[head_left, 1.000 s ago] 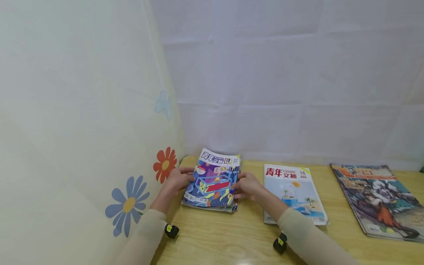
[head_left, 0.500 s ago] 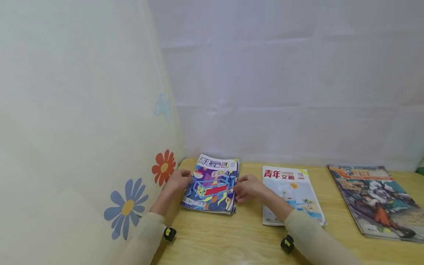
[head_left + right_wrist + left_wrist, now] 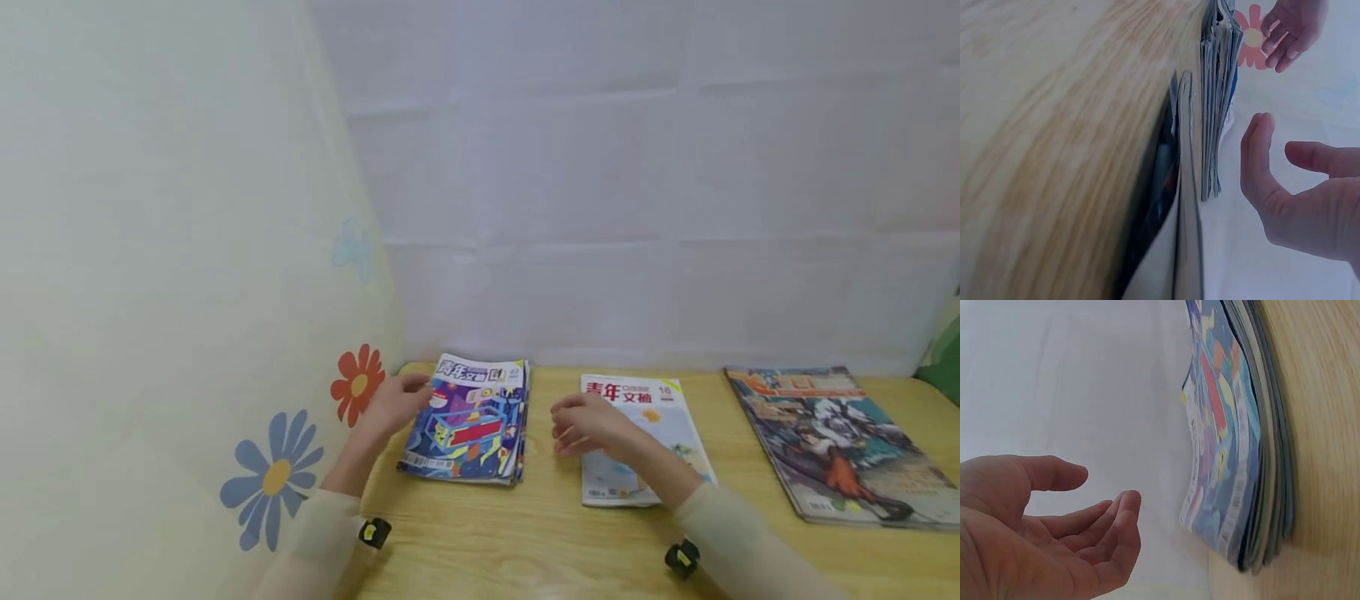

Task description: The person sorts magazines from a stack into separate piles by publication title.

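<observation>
A stack of several magazines (image 3: 468, 425) with a purple and blue cover on top lies near the table's left back corner. Just off its left edge is my left hand (image 3: 396, 407), fingers loosely bent around nothing; the left wrist view shows a gap between that hand (image 3: 1066, 531) and the stack (image 3: 1222, 444). My right hand (image 3: 596, 427) hovers above the left part of a white-covered magazine (image 3: 678, 417) with a beach picture, holding nothing. In the right wrist view its fingers and thumb (image 3: 1316, 159) stand apart, clear of the magazine edges (image 3: 1188, 206).
A larger magazine (image 3: 840, 442) with a dark illustrated cover lies at the right of the wooden table (image 3: 480, 542). A pale cloth wall with printed flowers (image 3: 276, 477) rises close along the left, and a white cloth (image 3: 525, 208) hangs behind the table. Something green (image 3: 941, 358) shows at the far right.
Both hands have come away from the sides of the magazine stack. The right hand has moved right, over the white magazine; the left hand has drawn slightly left. The head view has shifted a little.
</observation>
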A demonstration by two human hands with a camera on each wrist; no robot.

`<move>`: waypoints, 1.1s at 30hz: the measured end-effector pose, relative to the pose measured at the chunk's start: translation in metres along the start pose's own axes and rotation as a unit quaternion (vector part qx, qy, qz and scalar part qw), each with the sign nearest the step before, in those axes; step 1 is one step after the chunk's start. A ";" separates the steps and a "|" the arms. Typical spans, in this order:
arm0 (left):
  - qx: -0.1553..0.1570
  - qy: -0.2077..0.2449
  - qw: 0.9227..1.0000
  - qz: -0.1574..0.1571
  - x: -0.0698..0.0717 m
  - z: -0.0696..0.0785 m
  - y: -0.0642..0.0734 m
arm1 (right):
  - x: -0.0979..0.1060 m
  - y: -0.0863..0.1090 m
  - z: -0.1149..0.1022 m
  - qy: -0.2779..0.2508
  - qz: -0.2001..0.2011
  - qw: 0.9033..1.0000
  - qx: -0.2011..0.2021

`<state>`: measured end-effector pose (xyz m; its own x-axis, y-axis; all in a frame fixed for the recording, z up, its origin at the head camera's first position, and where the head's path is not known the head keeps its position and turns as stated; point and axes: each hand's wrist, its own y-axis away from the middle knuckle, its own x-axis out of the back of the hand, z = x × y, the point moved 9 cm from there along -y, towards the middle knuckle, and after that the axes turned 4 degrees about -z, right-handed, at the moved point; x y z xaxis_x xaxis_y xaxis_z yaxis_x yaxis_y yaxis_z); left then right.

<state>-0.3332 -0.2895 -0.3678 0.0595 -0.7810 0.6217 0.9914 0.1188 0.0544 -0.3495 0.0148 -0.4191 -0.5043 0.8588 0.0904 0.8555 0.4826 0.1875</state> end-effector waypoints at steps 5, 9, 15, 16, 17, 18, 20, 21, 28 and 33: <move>-0.030 -0.002 0.999 -0.010 -0.020 0.017 0.006 | 0.021 0.013 -0.001 0.004 0.036 0.999 0.009; -0.048 0.008 0.999 -0.023 -0.035 0.027 0.014 | 0.034 0.020 -0.001 0.017 0.058 0.998 0.019; -0.069 0.048 0.995 -0.059 -0.061 0.043 0.017 | 0.061 0.033 -0.002 0.060 0.097 0.993 0.031; -0.077 0.050 0.994 -0.066 -0.066 0.048 0.017 | 0.067 0.035 -0.001 0.068 0.103 0.992 0.034; -0.085 0.049 0.993 -0.072 -0.071 0.052 0.017 | 0.073 0.038 -0.001 0.078 0.110 0.990 0.037; -0.091 0.048 0.992 -0.076 -0.077 0.057 0.016 | 0.078 0.041 -0.001 0.090 0.114 0.989 0.041; -0.107 0.055 0.989 -0.084 -0.089 0.065 0.016 | 0.089 0.047 0.001 0.111 0.123 0.985 0.044; -0.116 0.064 0.987 -0.089 -0.096 0.068 0.016 | 0.095 0.051 0.003 0.118 0.126 0.984 0.043; -0.130 0.084 0.979 -0.131 -0.139 0.083 0.018 | 0.135 0.077 0.022 0.167 0.161 0.972 0.020; -0.094 0.104 0.973 -0.184 -0.170 0.087 0.022 | 0.155 0.093 0.030 0.214 0.162 0.963 0.012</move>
<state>-0.3311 -0.1009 -0.4044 -0.2997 -0.8594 0.4142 0.9529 -0.2904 0.0869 -0.3447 0.1985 -0.4174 -0.2082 0.8179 0.5364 0.9760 0.2096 0.0593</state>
